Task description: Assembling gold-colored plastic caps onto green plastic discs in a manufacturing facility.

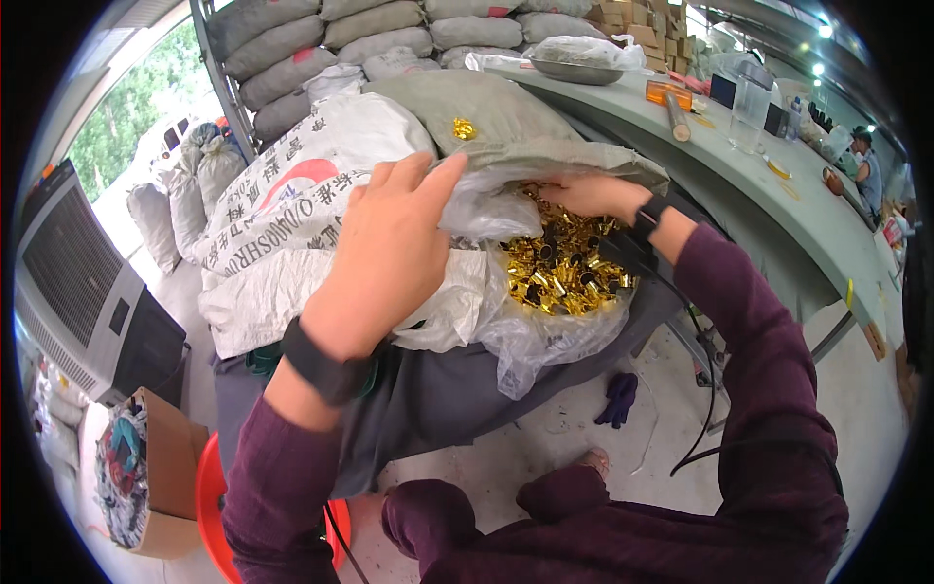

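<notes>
Left hand (389, 248), fingers extended, above a white sack (258, 219). Right hand (591, 196), grip indeterminable, among gold pieces (559, 277) in a clear plastic bag (520, 358); a grey sack (496, 102) bounds the far side; a red tub (208, 496) stands lower left.

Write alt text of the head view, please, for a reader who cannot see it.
A person's right hand reaches into a clear plastic bag of shiny gold pieces, while the left hand, open, is raised over a white printed sack. Grey sacks are stacked behind.
</notes>
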The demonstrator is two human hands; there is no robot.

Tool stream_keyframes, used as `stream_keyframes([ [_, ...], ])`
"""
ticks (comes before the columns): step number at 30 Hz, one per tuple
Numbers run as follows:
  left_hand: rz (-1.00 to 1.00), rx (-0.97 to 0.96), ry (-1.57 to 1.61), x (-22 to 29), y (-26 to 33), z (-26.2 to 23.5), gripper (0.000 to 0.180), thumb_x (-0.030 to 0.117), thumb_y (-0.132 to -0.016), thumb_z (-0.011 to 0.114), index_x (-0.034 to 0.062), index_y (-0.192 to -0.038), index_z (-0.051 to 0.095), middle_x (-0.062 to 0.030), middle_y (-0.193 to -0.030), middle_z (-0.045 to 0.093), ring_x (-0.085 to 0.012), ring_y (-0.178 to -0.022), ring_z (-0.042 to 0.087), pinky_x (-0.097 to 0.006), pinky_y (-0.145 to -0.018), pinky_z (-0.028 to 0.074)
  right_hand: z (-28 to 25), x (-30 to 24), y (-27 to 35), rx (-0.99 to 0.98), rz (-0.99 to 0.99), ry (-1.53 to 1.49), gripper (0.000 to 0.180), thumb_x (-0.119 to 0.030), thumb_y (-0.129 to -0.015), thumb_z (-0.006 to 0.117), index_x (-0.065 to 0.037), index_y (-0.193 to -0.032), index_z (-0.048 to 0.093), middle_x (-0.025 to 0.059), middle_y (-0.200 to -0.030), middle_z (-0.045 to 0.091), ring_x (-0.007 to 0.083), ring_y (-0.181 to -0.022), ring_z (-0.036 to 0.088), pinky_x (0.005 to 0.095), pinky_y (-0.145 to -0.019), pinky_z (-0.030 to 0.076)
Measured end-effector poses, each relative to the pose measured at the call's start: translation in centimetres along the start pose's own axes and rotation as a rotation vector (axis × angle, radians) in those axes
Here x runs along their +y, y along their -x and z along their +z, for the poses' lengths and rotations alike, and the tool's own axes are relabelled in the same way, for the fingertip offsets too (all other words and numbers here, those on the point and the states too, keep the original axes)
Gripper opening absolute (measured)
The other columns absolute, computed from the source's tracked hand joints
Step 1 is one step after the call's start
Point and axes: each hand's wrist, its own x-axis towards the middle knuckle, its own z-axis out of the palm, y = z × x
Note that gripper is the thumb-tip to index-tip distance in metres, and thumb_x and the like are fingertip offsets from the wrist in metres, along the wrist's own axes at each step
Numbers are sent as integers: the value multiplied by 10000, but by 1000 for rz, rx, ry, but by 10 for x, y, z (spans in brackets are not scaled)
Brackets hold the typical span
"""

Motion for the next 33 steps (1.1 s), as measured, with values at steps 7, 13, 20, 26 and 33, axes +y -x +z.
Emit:
stream_keyframes([
  [7, -401, 137, 194, 43, 107, -80, 300, -55, -760, 576, -7, -1054, 612, -116, -957, 623, -204, -846, 628, -270, -758, 473, 7, -52, 64, 5, -168, -28, 249, -166, -791, 619, -50, -1011, 627, 158, -868, 613, 342, -832, 600, 420, -725, 480],
  [13, -856, 450, 273, 25, 218, -33, 132, -29, -791, 588, -16, -915, 631, -72, -761, 613, -117, -672, 578, -246, -650, 467, 34, -40, 84, -11, -167, 237, 161, -53, -748, 599, -54, -908, 578, 154, -818, 560, 365, -788, 591, 429, -688, 481],
  [20, -923, 281, -63, 5, 225, -28, 227, 40, -730, 637, 10, -955, 620, -128, -862, 617, -279, -736, 592, -354, -704, 491, 27, -51, 76, 42, -164, 4, 357, 63, -705, 576, -10, -1053, 603, 171, -887, 568, 361, -859, 575, 409, -756, 465],
  [26, -959, 132, -371, -42, 255, -22, 465, 235, -754, 655, 19, -1153, 554, -159, -1051, 601, -354, -1006, 531, -429, -846, 454, 16, -60, 84, 66, -61, -98, 412, 69, -712, 586, -2, -1118, 586, 145, -873, 540, 279, -794, 560, 351, -708, 453],
  [33, -1010, -82, -282, -53, 242, -30, 427, 369, -779, 641, 26, -1033, 662, -169, -1024, 636, -358, -1007, 546, -424, -868, 455, 17, -46, 87, 184, 85, -166, 238, -56, -737, 683, 17, -938, 577, 102, -796, 526, 188, -710, 537, 289, -617, 424],
])
